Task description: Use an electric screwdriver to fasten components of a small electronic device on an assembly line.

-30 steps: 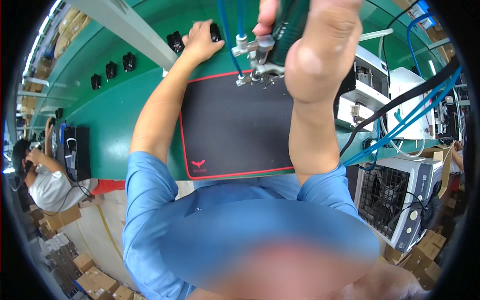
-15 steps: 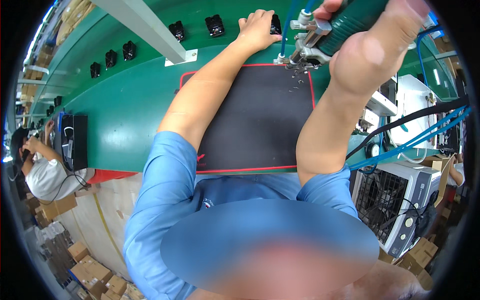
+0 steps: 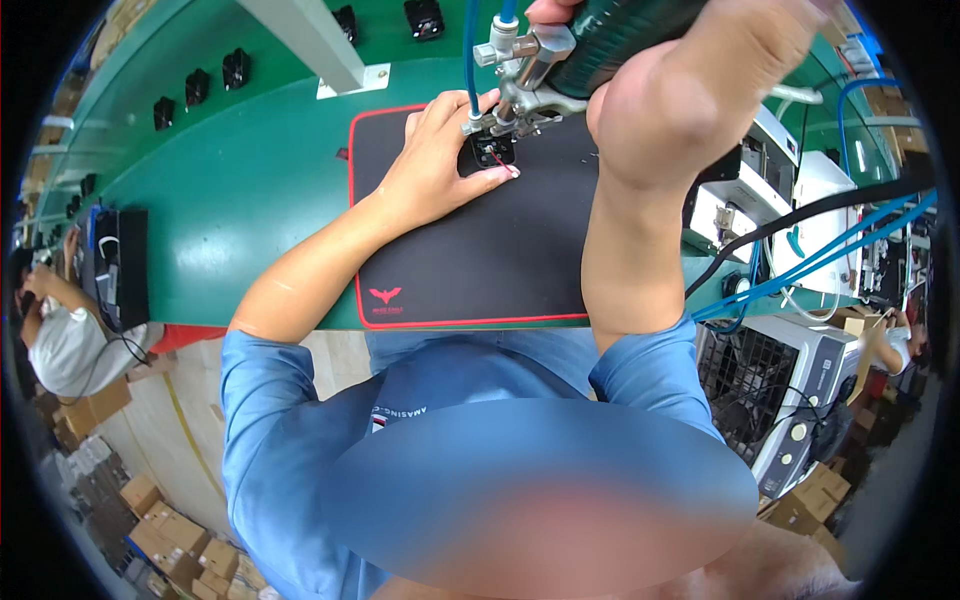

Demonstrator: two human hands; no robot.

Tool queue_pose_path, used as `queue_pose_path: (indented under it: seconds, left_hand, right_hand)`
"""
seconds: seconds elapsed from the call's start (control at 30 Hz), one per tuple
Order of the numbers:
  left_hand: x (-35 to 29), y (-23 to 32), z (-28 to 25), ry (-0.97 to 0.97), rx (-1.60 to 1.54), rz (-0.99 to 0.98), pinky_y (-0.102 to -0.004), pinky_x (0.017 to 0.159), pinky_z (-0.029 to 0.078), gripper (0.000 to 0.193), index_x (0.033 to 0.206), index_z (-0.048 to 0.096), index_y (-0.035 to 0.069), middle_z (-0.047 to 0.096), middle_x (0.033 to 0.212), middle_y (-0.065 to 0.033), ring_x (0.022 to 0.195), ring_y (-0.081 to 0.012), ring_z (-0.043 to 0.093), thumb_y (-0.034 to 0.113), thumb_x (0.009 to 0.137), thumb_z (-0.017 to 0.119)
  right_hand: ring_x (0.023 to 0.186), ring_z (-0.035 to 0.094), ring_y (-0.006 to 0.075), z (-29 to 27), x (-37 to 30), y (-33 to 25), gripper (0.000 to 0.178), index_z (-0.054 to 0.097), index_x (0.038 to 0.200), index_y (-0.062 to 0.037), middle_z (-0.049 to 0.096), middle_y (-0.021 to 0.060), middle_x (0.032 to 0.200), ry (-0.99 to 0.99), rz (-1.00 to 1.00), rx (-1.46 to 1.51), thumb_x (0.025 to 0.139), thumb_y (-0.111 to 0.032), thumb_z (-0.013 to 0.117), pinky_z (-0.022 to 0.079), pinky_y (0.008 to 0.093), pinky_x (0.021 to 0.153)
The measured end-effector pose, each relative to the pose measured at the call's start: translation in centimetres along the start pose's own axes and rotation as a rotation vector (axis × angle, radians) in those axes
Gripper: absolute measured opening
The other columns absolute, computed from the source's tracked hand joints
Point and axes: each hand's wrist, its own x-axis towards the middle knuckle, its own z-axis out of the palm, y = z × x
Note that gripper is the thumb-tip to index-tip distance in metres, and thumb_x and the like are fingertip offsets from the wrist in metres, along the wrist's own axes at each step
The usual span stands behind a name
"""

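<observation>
My left hand (image 3: 440, 155) rests on the black mat (image 3: 480, 265) and is closed around a small black part (image 3: 496, 156). Its thumb lies along the near side of the part, where a thin red wire shows. In my right hand (image 3: 690, 95) is a pneumatic screwdriver (image 3: 625, 40) with a ribbed dark green grip, tilted across the upper middle. The tool's metal front end, fitted with blue air hoses, sits right over the black part and hides some of it. Whether its tip touches the part cannot be made out.
More black parts (image 3: 424, 18) stand in a row on the green surface at the back. A grey post (image 3: 310, 45) rises there. Cables and blue hoses (image 3: 810, 265) cross on the right near a white device (image 3: 775, 160). A person (image 3: 75, 340) sits at far left.
My left hand has come back from the row onto the mat, now with a black part. The screwdriver has moved left and nearer, over that part. The view has shifted slightly.
</observation>
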Motion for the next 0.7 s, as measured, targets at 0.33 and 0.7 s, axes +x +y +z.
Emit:
queue_pose_path:
  seconds: [0.33,0.7]
  left_hand:
    - [-0.4,-1.9,0.8,0.126,-0.129,0.08,-0.0445,0.104,0.036,0.085,0.144,0.051,0.007,0.054,0.132,-0.0102,0.122,-0.0277,0.055,0.032,0.074,0.092]
    - [-0.3,-2.3,1.2,0.149,-0.177,0.077,-0.043,0.103,0.037,0.086,0.146,0.049,0.008,0.054,0.131,-0.0107,0.121,-0.0272,0.055,0.029,0.074,0.092]
  right_hand:
    - [0.065,0.061,0.0196,0.1,-0.5,2.4,0.07,0.057,0.115,0.003,0.066,0.0145,0.102,-0.135,0.043,-0.209,0.103,-0.064,0.039,0.051,0.0307,0.058]
    - [0.066,0.061,0.0215,-1.2,0.3,2.6,0.071,0.058,0.107,0.0031,0.066,0.0144,0.095,-0.265,0.017,-0.343,0.101,-0.065,0.038,0.052,0.0334,0.059]
